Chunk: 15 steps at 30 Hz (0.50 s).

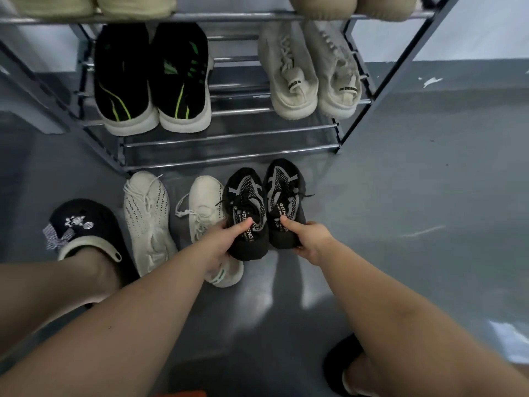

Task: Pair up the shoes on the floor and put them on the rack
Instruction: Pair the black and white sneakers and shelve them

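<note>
A: What is gripped at the centre of the frame?

B: Two black knit sneakers with grey patterned panels are held side by side, toes toward the metal tube shoe rack (229, 137). The left black sneaker (246, 207) is clasped at its heel by the left hand (220, 242), the thumb laid on the tongue and the other fingers curled beneath. The right black sneaker (283, 202) is clasped the same way by the right hand (312, 242), fingers closed around the heel.

A: Are the two touching?

B: Their inner sides are pressed together. Whether the soles rest on the grey floor (400, 196) cannot be told.

A: What lies beside them?

B: A cream knit sneaker with white laces (204, 207) is seen just left of them, partly covered by the left hand, and a cream sneaker with black dotted lines (147, 216) further left. A black clog with charms (83, 224) is worn on a foot at the lower left.

A: And on the rack?

B: A pair of black sneakers with green stripes (151, 78) is set at the upper left, a pair of beige lace-up sneakers (312, 70) at the upper right.
</note>
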### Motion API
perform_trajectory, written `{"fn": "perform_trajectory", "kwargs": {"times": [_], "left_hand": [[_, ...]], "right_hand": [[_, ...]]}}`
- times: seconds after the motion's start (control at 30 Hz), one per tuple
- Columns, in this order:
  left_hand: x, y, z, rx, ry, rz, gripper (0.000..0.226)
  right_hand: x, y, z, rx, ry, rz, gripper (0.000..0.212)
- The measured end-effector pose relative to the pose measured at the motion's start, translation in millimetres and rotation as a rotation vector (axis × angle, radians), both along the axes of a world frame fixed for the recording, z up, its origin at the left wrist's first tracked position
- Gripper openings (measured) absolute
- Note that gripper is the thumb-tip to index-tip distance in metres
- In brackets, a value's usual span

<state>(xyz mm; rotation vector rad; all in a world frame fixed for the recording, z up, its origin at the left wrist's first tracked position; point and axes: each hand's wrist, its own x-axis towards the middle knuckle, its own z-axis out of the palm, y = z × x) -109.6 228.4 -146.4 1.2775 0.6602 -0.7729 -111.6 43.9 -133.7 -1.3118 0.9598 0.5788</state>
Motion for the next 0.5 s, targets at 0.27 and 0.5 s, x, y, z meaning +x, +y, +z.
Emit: {"fn": "perform_trajectory", "kwargs": {"times": [0.27, 0.5], "left_hand": [[6, 30, 33, -0.077, -0.08, 0.08, 0.072], [22, 63, 48, -0.103, -0.123, 0.236, 0.04]], "right_hand": [[9, 28, 34, 0.07, -0.069, -0.024, 0.044], [37, 70, 45, 0.11, -0.151, -0.043, 0.073]]}}
